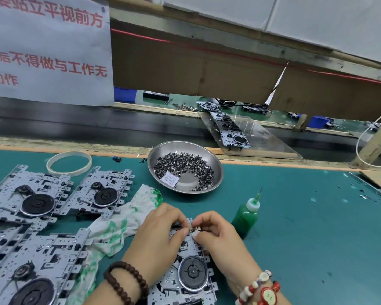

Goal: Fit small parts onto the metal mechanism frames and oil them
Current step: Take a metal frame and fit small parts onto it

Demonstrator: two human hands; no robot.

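Even bright overhead light, soft shadows, wide-angle edge bending, slight blur

Single head-worn view
It looks forward and steeply down, close over the table (295,216), toward a conveyor belt (97,126) beyond.

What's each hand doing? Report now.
Left hand: pinching a small part over the mechanism frame.
Right hand: pinching the same part.

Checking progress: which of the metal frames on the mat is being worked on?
The frame nearest the person, under both hands: left hand and right hand pinch at its top edge. The others lie untouched to the left.
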